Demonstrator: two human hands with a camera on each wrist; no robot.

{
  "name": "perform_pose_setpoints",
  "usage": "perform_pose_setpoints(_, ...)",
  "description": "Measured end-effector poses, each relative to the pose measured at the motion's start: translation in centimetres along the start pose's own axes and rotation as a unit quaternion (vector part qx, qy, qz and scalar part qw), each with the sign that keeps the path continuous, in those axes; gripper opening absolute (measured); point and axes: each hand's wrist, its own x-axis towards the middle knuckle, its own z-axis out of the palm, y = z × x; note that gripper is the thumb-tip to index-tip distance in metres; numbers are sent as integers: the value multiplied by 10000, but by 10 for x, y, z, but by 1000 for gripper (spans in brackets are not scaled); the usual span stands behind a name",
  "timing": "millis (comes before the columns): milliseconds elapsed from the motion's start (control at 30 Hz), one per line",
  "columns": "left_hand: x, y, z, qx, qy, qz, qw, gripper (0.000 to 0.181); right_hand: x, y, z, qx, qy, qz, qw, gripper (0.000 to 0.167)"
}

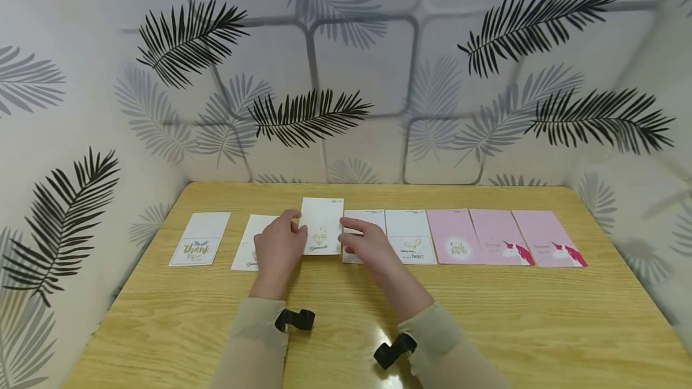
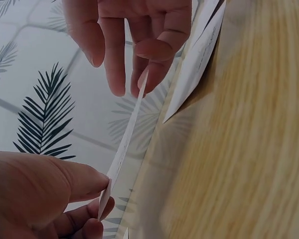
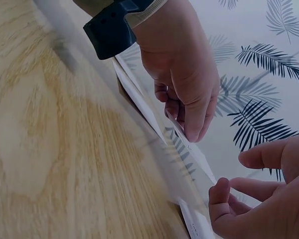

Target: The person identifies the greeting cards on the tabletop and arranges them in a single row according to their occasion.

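Observation:
In the head view, my left hand (image 1: 280,248) pinches the left edge of a white card (image 1: 321,226) with a gold diamond and the word "Diamonds". The card is raised off the table. My right hand (image 1: 373,248) is at its right edge, fingers loosely bent; in the right wrist view its fingertips (image 3: 220,191) touch or nearly touch that edge. The left wrist view shows the card edge-on between both hands. Another white "Diamonds" card (image 1: 245,254) lies partly hidden by my left hand. A white card (image 1: 363,215) lies partly behind my right hand.
A white "Thank you" card (image 1: 199,239) lies at the row's left end. To the right lie a white "heart" card (image 1: 409,236), a pink "Smile More" card (image 1: 454,236) and two pink unicorn cards (image 1: 500,233). The wooden table (image 1: 540,317) meets a leaf-patterned wall (image 1: 367,65) behind.

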Motion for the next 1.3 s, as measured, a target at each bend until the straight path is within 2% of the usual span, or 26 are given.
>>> perform_pose_setpoints(300, -3, -4, 2, 267, -158, 126, 9994, 33, 1, 5, 4, -804, -258, -240, 9961, 54)
perform_pose_setpoints(567, -2, -5, 4, 520, -368, 86, 9979, 34, 0, 7, 6, -923, -296, -262, 9950, 55)
perform_pose_setpoints(1100, -4, -8, 12, 697, -290, 177, 9970, 32, -5, 5, 10, -1531, -321, -379, 9870, 55)
perform_pose_setpoints(1300, -3, -9, 14, 822, -304, 161, 9960, 33, -6, 6, 13, -1518, -607, -409, 9857, 55)
